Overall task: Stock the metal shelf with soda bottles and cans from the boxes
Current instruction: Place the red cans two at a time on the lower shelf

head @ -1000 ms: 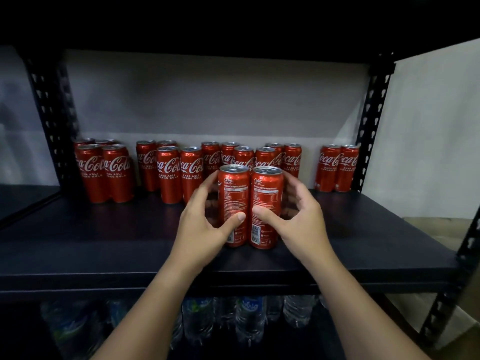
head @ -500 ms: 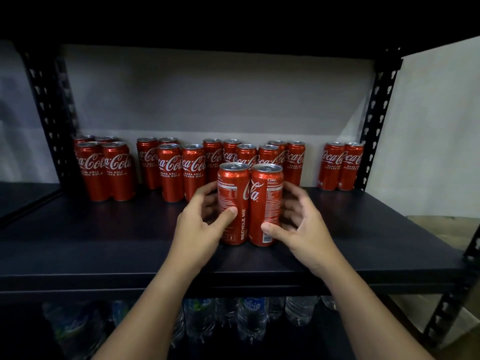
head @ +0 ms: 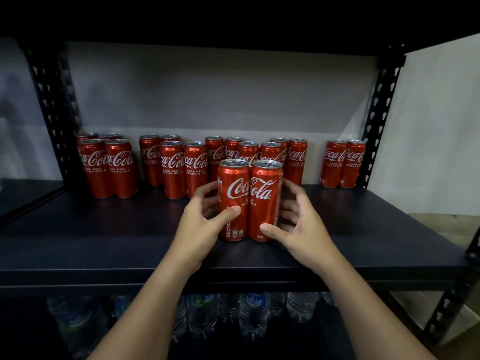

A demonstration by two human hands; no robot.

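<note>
— On the black shelf board (head: pixel 104 245), near its front edge, what stands between the two hands?

— Two red Coca-Cola cans, upright and touching side by side. The left can (head: pixel 233 201) and the right can (head: pixel 265 201) have their logos facing the camera, so the lettering runs across both.

— How does the left hand (head: pixel 200 229) sit?

— Its fingers curl round the left side of the left can, and the thumb lies across the can's front, low on the label. It holds that can.

— And the right hand (head: pixel 304 227)?

— The same on the other side: fingers curled round the right side of the right can, thumb tip pressed against the can's lower front. Whether the far fingers fully touch the metal I cannot tell, since the cans hide them.

— What else is on that board?

— Behind the pair, more red cans stand along the back. A group at the far left (head: pixel 107 167) sits beside the black perforated upright (head: pixel 52 113). A larger middle cluster (head: pixel 187 167) stands in two staggered rows just behind the held cans. Two cans at the right (head: pixel 342 165) stand together near the right upright (head: pixel 379 120), well apart from the middle cluster.

— Anything below?

— Under the board, clear plastic water bottles (head: pixel 254 313) stand on the lower level, dim and partly blurred. A pale wall (head: pixel 220 94) shows behind the shelf.
</note>
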